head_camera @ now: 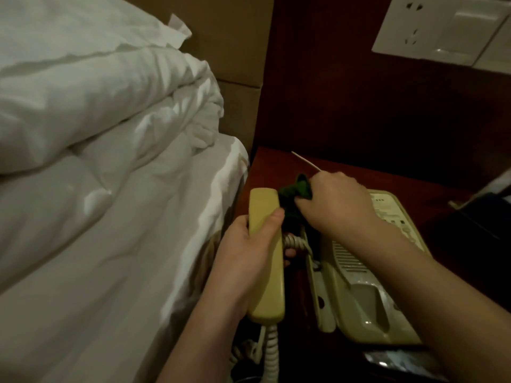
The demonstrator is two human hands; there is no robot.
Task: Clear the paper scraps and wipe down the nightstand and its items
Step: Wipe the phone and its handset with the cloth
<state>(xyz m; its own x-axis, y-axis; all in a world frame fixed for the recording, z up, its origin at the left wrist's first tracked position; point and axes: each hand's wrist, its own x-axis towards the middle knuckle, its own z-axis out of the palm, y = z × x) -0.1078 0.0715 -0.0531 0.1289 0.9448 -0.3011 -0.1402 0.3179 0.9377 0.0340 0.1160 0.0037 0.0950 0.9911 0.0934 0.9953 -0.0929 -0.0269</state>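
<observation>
On the dark red table (276,164) beside the white bed (96,189), the left hand (249,250) grips the handset (265,244) while the right hand (340,203) holds a green cloth (293,194).

Nothing I can read here: the label on my phone base (387,214) carries small printed lines, too blurred to make out, and the wall socket panel (431,29) shows no lettering.

A cream handset (266,252), lifted off its phone base (367,275), meets a bunched green cloth (294,194) above the dark nightstand (276,164).
</observation>
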